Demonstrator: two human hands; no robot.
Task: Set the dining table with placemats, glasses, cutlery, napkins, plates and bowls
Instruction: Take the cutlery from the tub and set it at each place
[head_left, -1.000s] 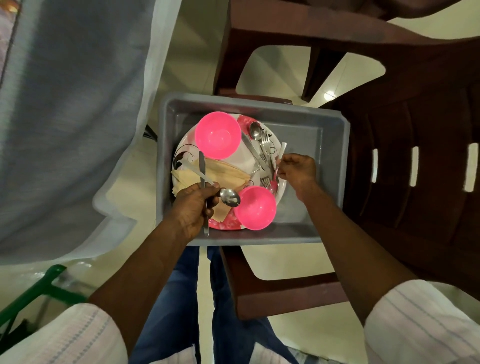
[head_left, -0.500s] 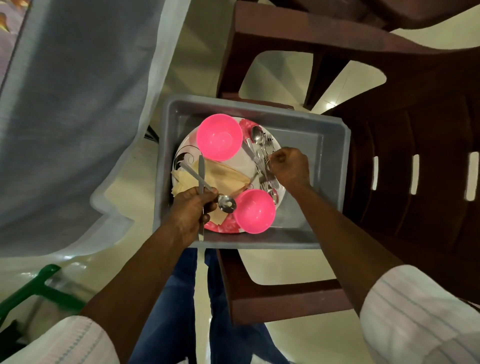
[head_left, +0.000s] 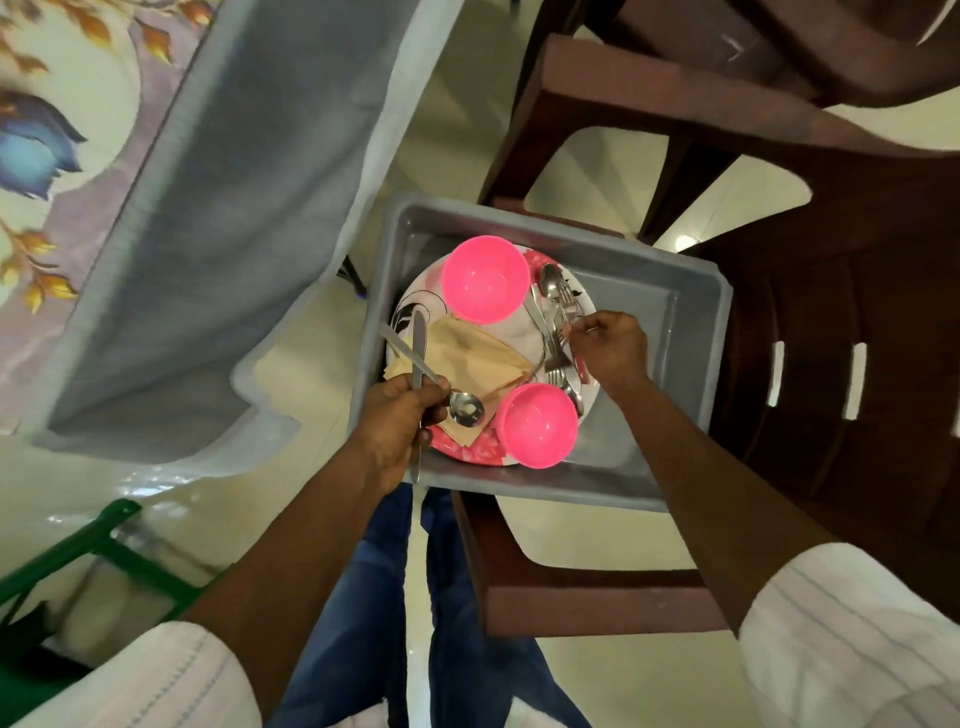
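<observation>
A grey tub (head_left: 675, 322) rests on a dark brown chair. Inside lies a flowered plate (head_left: 415, 306) carrying two pink bowls, one at the back (head_left: 485, 278) and one at the front (head_left: 537, 426), folded tan napkins (head_left: 478, 358) and a pile of loose cutlery (head_left: 556, 322). My left hand (head_left: 397, 423) grips a knife (head_left: 418, 343) and a spoon (head_left: 465, 408) together over the tub's near left corner. My right hand (head_left: 610, 345) is in the cutlery pile, its fingertips pinching a piece there; which piece I cannot tell.
The dining table with a grey-edged floral cloth (head_left: 234, 182) hangs at the left. Brown plastic chairs (head_left: 831, 364) fill the right and the back. A green frame (head_left: 78, 556) stands on the pale tiled floor at the lower left. My legs are directly below the tub.
The view shifted, and the tub now sits further right. My right hand went from its spot beside the front bowl back into the cutlery pile. The left hand kept hold of knife and spoon.
</observation>
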